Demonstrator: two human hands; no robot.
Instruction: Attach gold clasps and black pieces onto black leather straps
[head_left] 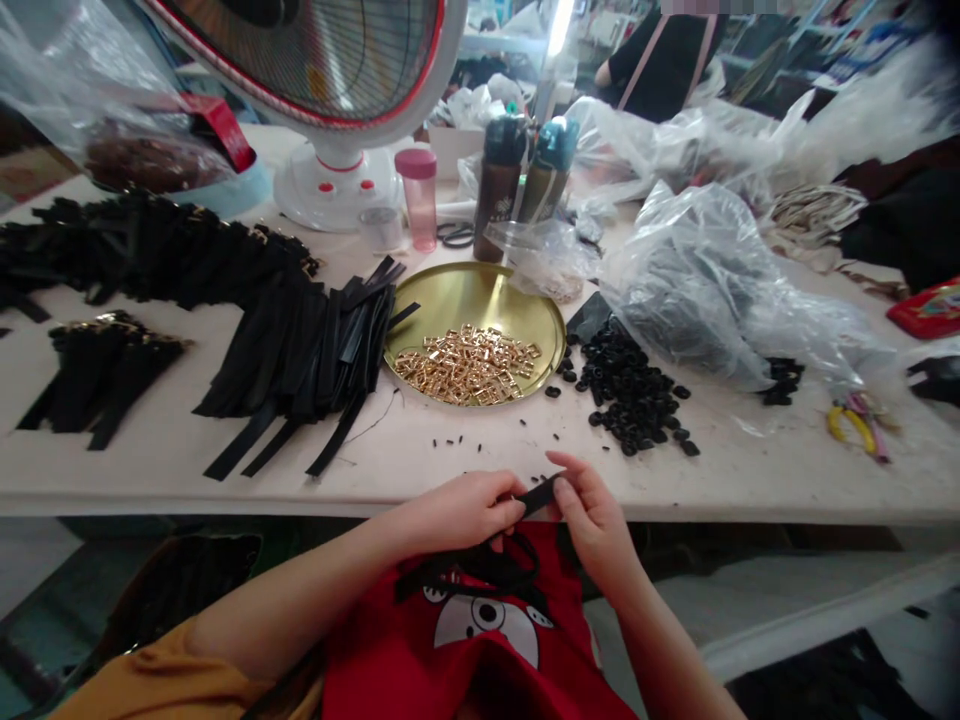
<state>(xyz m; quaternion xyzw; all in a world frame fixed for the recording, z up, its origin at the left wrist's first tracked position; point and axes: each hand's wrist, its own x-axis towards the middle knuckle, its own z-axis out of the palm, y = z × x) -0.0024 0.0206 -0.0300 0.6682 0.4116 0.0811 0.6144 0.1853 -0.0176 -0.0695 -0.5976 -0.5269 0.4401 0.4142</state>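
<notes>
A black strap (538, 497) is stretched between my two hands at the table's front edge. My left hand (491, 508) pinches it from the left, and a length of it seems to hang over the red apron (375, 640). My right hand (589, 510) grips the strap's other end between thumb and fingers. Beyond them, small gold-coloured metal buckles (472, 365) lie heaped in a round gold tray (525, 300). To the tray's right is a pile of small black plastic pieces (630, 385). On its left lie many loose black straps (300, 350).
Strap bundles with gold fittings (105, 370) lie at the left. A fan (330, 185), a pink-lidded bottle (418, 200) and dark bottles (501, 185) stand behind the tray. Clear plastic bags (697, 280) and yellow-handled pliers (851, 428) are at the right. Another person (664, 65) is farther back.
</notes>
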